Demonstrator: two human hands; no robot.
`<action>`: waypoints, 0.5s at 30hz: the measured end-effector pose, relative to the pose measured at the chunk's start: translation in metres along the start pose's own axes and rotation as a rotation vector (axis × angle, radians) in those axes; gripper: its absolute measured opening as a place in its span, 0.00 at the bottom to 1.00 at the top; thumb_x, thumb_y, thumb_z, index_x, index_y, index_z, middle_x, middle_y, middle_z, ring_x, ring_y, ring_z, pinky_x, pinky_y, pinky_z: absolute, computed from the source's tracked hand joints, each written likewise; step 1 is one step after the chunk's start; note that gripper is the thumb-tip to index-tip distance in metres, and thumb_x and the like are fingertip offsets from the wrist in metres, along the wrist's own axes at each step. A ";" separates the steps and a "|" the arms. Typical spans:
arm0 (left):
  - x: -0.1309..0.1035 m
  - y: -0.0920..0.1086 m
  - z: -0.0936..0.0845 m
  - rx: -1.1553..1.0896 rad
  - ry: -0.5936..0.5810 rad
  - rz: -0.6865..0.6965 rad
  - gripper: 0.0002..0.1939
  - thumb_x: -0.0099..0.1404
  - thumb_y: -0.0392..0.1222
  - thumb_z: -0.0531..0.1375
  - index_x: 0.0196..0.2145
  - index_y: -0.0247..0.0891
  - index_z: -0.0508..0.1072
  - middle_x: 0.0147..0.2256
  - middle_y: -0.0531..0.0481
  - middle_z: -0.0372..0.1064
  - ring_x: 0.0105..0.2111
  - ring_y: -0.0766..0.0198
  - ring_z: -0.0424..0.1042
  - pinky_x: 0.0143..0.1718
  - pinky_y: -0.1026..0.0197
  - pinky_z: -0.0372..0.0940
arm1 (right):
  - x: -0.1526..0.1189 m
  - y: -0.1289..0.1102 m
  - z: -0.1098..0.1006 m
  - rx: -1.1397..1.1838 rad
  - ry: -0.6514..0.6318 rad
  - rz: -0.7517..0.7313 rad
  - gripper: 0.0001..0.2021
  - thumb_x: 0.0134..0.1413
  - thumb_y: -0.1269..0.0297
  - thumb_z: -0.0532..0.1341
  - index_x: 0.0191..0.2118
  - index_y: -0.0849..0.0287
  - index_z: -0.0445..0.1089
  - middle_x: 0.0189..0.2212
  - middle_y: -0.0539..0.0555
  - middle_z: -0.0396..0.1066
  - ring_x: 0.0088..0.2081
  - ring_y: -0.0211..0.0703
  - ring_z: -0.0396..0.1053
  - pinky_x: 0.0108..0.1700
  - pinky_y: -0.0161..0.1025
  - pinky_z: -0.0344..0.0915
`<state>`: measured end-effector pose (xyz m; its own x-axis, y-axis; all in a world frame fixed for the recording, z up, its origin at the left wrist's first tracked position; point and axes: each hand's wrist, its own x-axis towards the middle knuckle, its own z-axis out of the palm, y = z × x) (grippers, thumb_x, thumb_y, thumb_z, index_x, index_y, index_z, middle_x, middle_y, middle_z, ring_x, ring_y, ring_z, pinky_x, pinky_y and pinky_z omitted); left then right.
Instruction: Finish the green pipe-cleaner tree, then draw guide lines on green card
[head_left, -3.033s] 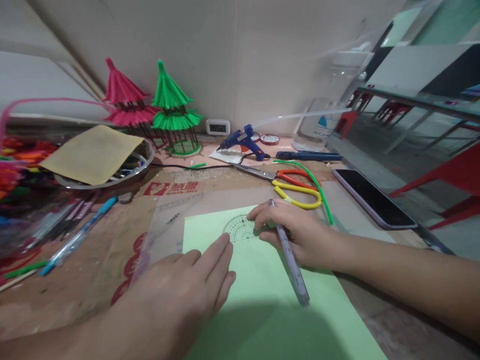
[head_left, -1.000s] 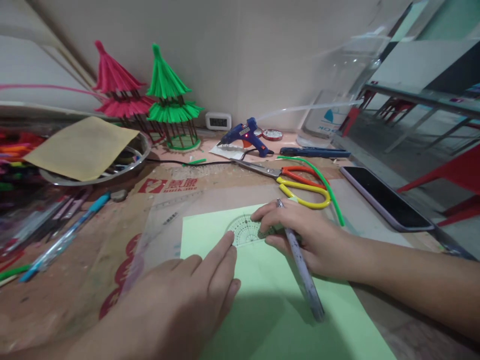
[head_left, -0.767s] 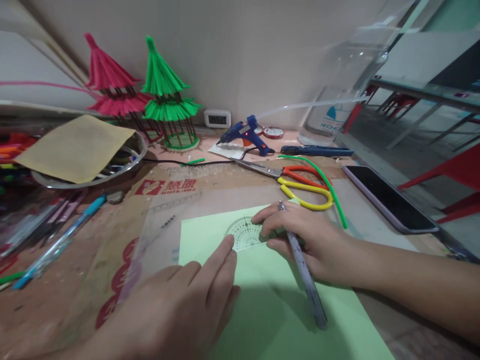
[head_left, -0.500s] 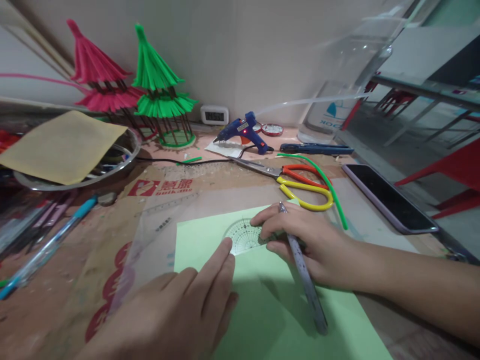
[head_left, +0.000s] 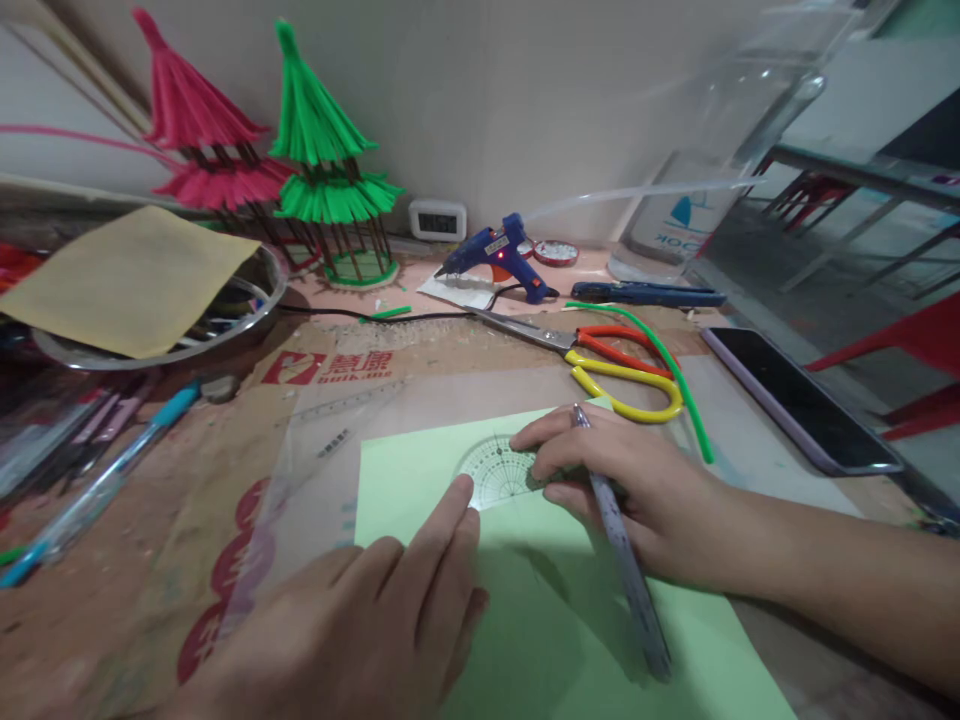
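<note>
A clear protractor (head_left: 499,480) lies flat on a sheet of pale green paper (head_left: 540,640). My left hand (head_left: 375,620) reaches in from the lower left, its index finger stretched out and its tip on the protractor's left corner. Above the protractor's right side is my right hand (head_left: 622,480), fingertips touching its edge and covering part of it. A grey pen (head_left: 626,555) is tucked between the fingers of this hand, its long end slanting down toward me over the paper.
Scissors (head_left: 622,370), a green pipe cleaner (head_left: 675,375), a blue glue gun (head_left: 499,255), a utility knife (head_left: 645,293) and a phone (head_left: 799,395) lie beyond. Pink (head_left: 199,100) and green (head_left: 319,110) pipe-cleaner towers stand behind a metal bowl (head_left: 150,360). A blue pen (head_left: 105,480) lies left.
The whole view has shifted slightly, so things appear a little further right. Both hands hold the same pose at the protractor, and the pen stays in my right hand.
</note>
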<state>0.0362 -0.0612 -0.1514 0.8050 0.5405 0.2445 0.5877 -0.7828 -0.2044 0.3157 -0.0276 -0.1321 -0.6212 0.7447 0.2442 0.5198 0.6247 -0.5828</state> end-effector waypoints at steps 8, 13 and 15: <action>0.005 -0.002 0.001 0.184 0.113 0.140 0.17 0.76 0.42 0.53 0.55 0.31 0.71 0.60 0.34 0.69 0.45 0.56 0.75 0.31 0.55 0.60 | 0.000 -0.001 0.000 0.003 -0.006 0.008 0.07 0.66 0.72 0.58 0.47 0.55 0.66 0.49 0.57 0.72 0.52 0.48 0.69 0.52 0.45 0.67; 0.006 -0.006 -0.001 0.157 0.133 0.193 0.15 0.75 0.42 0.53 0.53 0.35 0.73 0.57 0.37 0.72 0.49 0.55 0.74 0.32 0.55 0.60 | 0.000 -0.001 0.000 -0.006 -0.007 0.008 0.07 0.66 0.73 0.57 0.46 0.55 0.66 0.49 0.58 0.72 0.52 0.48 0.69 0.51 0.45 0.67; 0.005 -0.005 0.000 0.156 0.121 0.169 0.16 0.75 0.44 0.53 0.54 0.34 0.74 0.59 0.36 0.70 0.45 0.57 0.75 0.30 0.54 0.59 | 0.000 -0.002 0.000 -0.014 -0.009 0.009 0.07 0.66 0.72 0.57 0.46 0.56 0.66 0.49 0.58 0.72 0.52 0.48 0.69 0.51 0.45 0.67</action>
<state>0.0373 -0.0544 -0.1486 0.8830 0.3577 0.3040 0.4583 -0.7969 -0.3936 0.3150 -0.0286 -0.1310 -0.6214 0.7485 0.2318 0.5336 0.6208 -0.5743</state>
